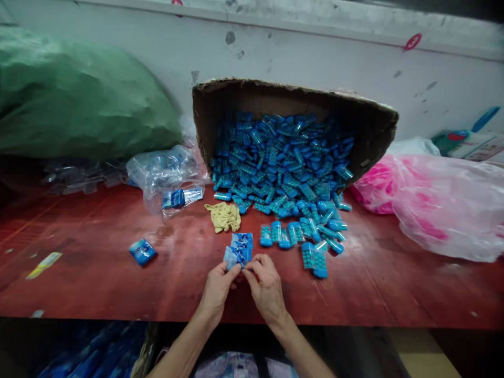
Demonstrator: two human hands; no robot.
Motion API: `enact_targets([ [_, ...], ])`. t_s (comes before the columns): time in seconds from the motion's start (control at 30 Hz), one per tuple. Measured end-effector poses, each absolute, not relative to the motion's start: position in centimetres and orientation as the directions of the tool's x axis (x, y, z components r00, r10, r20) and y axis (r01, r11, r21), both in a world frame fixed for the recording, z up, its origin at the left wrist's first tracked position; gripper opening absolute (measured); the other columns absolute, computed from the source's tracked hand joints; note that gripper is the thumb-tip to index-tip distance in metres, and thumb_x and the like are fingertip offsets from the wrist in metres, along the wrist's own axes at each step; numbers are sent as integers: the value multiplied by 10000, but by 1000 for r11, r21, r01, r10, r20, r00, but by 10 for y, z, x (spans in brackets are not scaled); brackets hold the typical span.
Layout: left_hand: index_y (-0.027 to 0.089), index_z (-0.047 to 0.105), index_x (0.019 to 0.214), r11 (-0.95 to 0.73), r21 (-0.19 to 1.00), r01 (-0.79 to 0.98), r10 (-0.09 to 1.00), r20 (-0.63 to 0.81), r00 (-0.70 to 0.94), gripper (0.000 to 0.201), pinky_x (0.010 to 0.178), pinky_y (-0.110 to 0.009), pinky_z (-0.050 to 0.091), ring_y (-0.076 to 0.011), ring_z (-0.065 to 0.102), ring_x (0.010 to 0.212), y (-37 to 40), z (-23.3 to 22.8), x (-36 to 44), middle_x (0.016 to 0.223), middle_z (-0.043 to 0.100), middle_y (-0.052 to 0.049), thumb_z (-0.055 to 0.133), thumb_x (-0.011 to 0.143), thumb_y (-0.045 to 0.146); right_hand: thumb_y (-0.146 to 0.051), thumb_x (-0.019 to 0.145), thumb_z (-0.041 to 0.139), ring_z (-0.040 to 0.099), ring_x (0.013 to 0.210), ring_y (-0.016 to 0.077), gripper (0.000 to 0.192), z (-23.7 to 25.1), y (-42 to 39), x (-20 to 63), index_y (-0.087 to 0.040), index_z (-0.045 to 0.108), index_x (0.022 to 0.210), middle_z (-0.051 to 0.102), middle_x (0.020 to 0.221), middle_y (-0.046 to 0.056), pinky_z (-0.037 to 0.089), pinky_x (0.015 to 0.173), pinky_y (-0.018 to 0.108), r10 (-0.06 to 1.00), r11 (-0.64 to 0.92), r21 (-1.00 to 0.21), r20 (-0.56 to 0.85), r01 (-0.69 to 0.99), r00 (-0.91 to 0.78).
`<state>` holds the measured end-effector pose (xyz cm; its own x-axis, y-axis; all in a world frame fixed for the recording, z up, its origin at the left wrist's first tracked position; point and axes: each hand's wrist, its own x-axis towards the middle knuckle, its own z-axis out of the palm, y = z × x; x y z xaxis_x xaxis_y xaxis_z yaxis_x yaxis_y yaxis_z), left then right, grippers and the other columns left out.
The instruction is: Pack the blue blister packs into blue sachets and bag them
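Blue printed labels (241, 247), a small stack of flat pieces, lie just above the table's front part, pinched at their lower edge. My left hand (218, 286) closes thumb and fingers on their lower left corner. My right hand (266, 286) has its thumb and forefinger pressed together at the lower right corner, close beside the left fingertips. Right of them are several small clear bottles with blue caps (291, 233), filled with blue-green beads. A crumpled yellow cloth-like piece (223, 216) rests just beyond the labels. Another blue label stack (142, 252) lies to the left.
A cardboard box (295, 94) on its side spills many blue bottles onto the red table (98, 283). A clear bag (163, 170) and a large green sack (79, 94) stand left. Pink-and-white plastic bags (444, 205) lie right. A yellow-white strip (44, 265) sits far left.
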<state>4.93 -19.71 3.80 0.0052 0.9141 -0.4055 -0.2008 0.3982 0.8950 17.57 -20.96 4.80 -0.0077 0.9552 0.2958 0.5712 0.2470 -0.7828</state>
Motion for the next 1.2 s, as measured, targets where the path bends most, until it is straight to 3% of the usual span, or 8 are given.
enact_targets([
  [0.07,125,619,694,429,856,-287,896,-443,19,238,465,-190,350,-95,521,531,-197,39,50,581,600,-6,667,613,344,-189,751,577,513,848,176,211,45,-205,176,-222,581,960,537,943,43,414,766,296,973,160,-906,210,391,91],
  [0.13,125,634,735,450,827,-336,884,-467,34,249,460,-186,350,-91,525,542,-197,38,51,633,623,-16,680,603,332,-215,703,622,531,808,165,388,41,-198,177,-212,526,1079,556,975,45,430,731,290,993,8,-991,23,135,113],
  [0.27,113,632,678,415,843,-343,892,-451,-29,256,435,-180,340,-78,496,501,-197,34,54,589,612,-13,704,566,331,-286,700,598,467,539,99,146,36,-189,175,-152,582,757,556,646,-16,369,509,216,969,-247,-946,-234,-212,-84],
  [0.37,115,626,687,407,841,-356,893,-449,-42,278,420,-182,337,-76,486,464,-197,31,57,561,607,-6,707,553,346,-279,698,582,397,479,72,150,36,-190,170,-151,531,640,498,557,-44,321,464,197,967,-253,-940,-251,-230,-40],
  [0.67,122,582,628,328,859,-393,889,-421,-179,281,410,-198,339,-71,449,406,-195,26,67,481,553,33,706,546,361,-330,760,506,459,536,106,170,25,-198,152,-175,513,690,505,600,-32,380,479,202,982,-170,-970,-182,-171,57],
  [0.87,122,542,591,406,774,-485,861,-503,-81,315,383,-192,321,-63,419,376,-194,40,73,436,528,39,740,484,344,-394,800,454,450,513,105,239,19,-203,148,-184,487,690,470,572,-40,384,454,197,976,-182,-969,-199,-168,85],
  [1.03,113,560,619,386,807,-447,876,-472,-97,331,395,-205,346,-73,440,390,-198,40,70,460,543,31,736,498,366,-347,792,490,451,532,97,213,27,-206,154,-183,462,659,482,596,-44,394,489,198,984,-84,-994,-94,-72,149],
  [1.2,118,554,597,370,806,-461,880,-463,-103,346,390,-209,338,-73,430,388,-200,39,70,447,519,39,742,486,387,-338,758,522,445,464,94,188,33,-204,155,-185,462,667,484,571,-53,393,452,213,979,-183,-956,-198,-230,42],
])
